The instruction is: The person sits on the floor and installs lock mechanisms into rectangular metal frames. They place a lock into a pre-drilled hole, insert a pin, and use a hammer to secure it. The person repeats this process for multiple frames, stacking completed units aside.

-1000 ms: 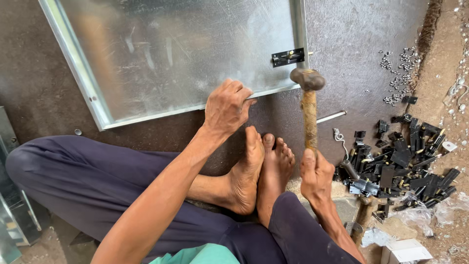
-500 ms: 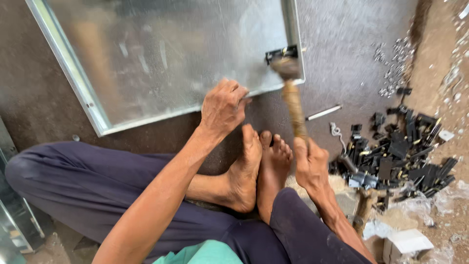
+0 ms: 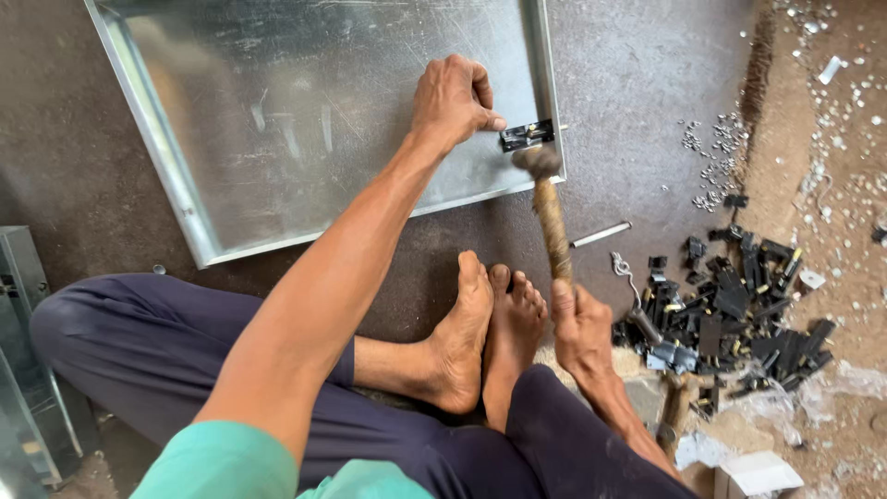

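Small black latch (image 3: 527,135) being pinned on a shiny galvanized sheet-metal tray (image 3: 305,120).
It's pinched by the left hand (image 3: 453,97); a worn wooden-handled hammer (image 3: 547,208) is gripped by the closed right hand (image 3: 580,323).

Box: small white cardboard box (image 3: 753,473), bottom right on the floor, flap open.
Wrap: crumpled clear plastic bag (image 3: 827,393) just beside the black parts.
Screens, signs: none.

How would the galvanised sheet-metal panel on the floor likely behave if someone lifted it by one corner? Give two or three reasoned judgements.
The sheet-metal panel looks thin, so it would probably flex a little, though its folded rim should stiffen it. It is likely fairly light for its area. Its smooth, shiny surface might slip in the fingers, and the edges could be sharp.
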